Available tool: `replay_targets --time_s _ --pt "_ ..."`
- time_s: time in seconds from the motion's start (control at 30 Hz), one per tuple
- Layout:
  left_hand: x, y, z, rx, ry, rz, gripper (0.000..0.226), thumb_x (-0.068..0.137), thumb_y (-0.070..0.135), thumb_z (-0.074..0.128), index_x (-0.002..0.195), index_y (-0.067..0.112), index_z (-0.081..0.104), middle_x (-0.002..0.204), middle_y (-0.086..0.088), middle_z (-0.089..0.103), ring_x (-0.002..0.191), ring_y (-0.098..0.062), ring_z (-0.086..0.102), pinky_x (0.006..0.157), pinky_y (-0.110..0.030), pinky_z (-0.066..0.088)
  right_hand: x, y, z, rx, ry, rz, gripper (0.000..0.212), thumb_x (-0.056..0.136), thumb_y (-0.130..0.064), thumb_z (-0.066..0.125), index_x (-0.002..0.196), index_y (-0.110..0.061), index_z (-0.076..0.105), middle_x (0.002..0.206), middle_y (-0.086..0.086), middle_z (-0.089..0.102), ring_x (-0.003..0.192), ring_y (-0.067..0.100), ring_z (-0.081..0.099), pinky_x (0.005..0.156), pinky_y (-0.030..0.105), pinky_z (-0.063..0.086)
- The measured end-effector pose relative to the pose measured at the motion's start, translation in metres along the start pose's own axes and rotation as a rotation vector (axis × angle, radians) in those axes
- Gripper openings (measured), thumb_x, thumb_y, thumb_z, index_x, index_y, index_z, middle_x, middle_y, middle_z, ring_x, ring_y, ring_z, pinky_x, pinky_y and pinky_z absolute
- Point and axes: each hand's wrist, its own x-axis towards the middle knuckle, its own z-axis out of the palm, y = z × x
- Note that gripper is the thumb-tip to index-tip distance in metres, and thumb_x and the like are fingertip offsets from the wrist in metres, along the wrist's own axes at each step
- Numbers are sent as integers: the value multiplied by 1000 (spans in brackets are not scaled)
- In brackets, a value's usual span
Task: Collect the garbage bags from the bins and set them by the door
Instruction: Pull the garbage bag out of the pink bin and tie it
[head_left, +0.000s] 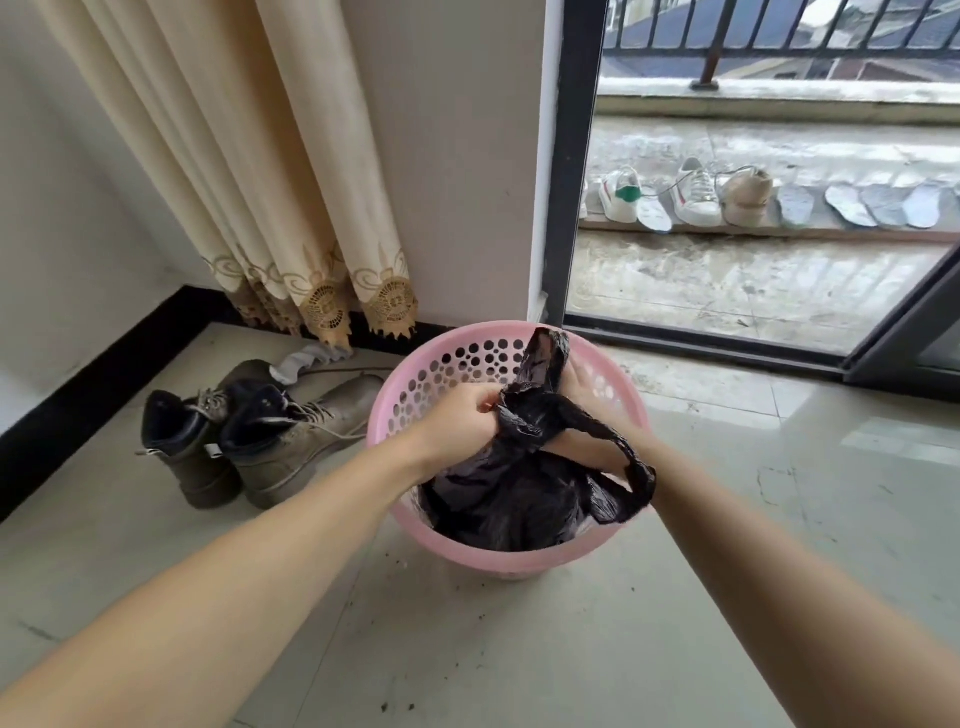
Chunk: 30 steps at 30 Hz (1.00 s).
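A pink plastic bin (457, 551) with a perforated wall stands on the tiled floor in front of me. Inside it sits a black garbage bag (511, 506), its two handles pulled up above the rim. My left hand (460, 418) is closed on the gathered top of the bag at the left. My right hand (579, 387) grips the other handle, which loops up past the fingers, while a second loop hangs over my right wrist. The bag's body still rests in the bin.
A pair of brown boots (260, 441) with a white sock lies left of the bin by the black skirting. A cream curtain (291, 171) hangs behind. The sliding glass door (566, 171) at the right opens onto a balcony with sneakers (696, 195) and insoles.
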Motion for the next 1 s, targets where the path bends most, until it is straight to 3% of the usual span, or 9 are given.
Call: replay_targets --time_s 0.1,0.2,0.27,0.37,0.43,0.5,0.6,0.8,1.0 --pt "-3 0 -5 1 -45 -11 43 88 -10 41 118 9 65 122 2 65 120 -17 58 109 -41 42 -5 -12 8 56 -295 -15 50 95 -13 51 142 -8 34 139 -2 39 131 14 36 104 15 22" --pt "-11 3 -12 93 -63 -38 52 83 -16 32 114 10 64 111 1 66 109 -16 60 106 -37 44 -7 -21 10 -95 -162 -9 31 94 -1 43 122 -4 55 117 3 57 116 17 51 91 27 37" --pt "-12 -1 -26 294 117 -19 50 83 -10 33 112 17 63 116 -3 60 109 -17 55 103 -34 43 -4 -20 11 -274 -55 3 25 90 -3 46 108 -6 63 110 9 67 101 25 61 74 26 40" --pt "-14 -25 -56 602 412 -140 55 87 13 51 141 20 38 142 -10 36 129 -27 39 105 -39 36 4 -11 10 -277 65 103 25 88 -3 45 99 -7 67 102 11 70 91 29 64 71 28 46" --pt "-24 -39 -67 343 395 -452 72 86 21 59 149 19 22 148 -13 31 128 -32 44 102 -44 43 7 -9 8 -233 141 113 27 87 -1 45 99 -6 68 100 11 71 89 29 65 75 33 51" --pt "-40 -42 -64 -146 230 -671 56 89 8 55 141 9 34 129 -20 54 97 -31 68 83 -46 57 6 -15 5 -181 241 75 25 87 1 47 95 -5 69 99 11 71 90 30 63 73 30 48" --pt "-51 -41 -49 -464 106 -730 40 90 -9 37 129 0 39 94 -23 63 55 -27 70 62 -42 59 4 -29 2 -24 362 -95 17 85 -3 56 86 -5 72 95 3 66 86 23 60 67 17 39" --pt "-36 -45 -43 -611 257 -721 39 90 -10 34 128 -3 36 103 -27 58 68 -36 64 49 -50 55 -9 -59 -40 119 611 -295 12 74 2 61 72 -5 71 85 3 55 75 14 53 64 6 38" --pt "-12 -45 -47 -547 411 -696 44 92 -5 37 135 7 34 131 -28 47 63 -33 69 42 -29 55 -40 -66 -101 403 824 -315 24 69 -11 52 63 -32 63 75 -14 49 73 2 47 66 25 40"
